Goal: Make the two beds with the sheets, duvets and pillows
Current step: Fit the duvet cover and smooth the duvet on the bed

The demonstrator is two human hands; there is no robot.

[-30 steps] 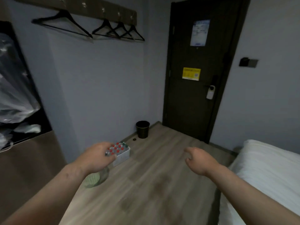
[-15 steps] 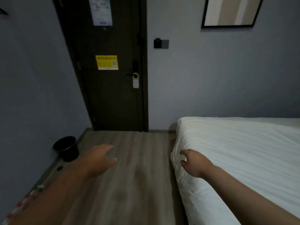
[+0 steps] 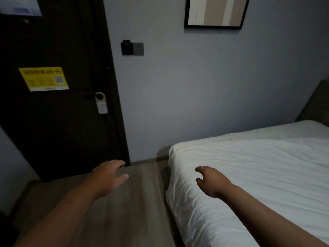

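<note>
- Grey-blue wall (image 3: 195,95) fills the view beyond both hands.
- White sheet (image 3: 258,166), lightly wrinkled, covers the bed (image 3: 179,220); it spreads under and to the right of the right hand, and the bed's near corner lies between the two hands.
- Dark door (image 3: 58,131) stands closed beyond the left hand.
- Wood-grain floor (image 3: 124,220) lies under the left hand.
- Black-framed picture (image 3: 214,11) hangs high above the right hand.
- Left hand (image 3: 108,177) hovers over the floor beside the bed, fingers straight and apart, holding nothing.
- Right hand (image 3: 211,180) is over the sheet near the corner, fingers loosely curled and empty; whether it touches the sheet, I cannot tell.
- Yellow notice (image 3: 43,78) sits on the door, up and left of the left hand.
- Switch panel (image 3: 132,48) is on the wall, above the gap between the hands.
- White tag (image 3: 101,103) hangs from the door handle (image 3: 89,96), above the left hand.
</note>
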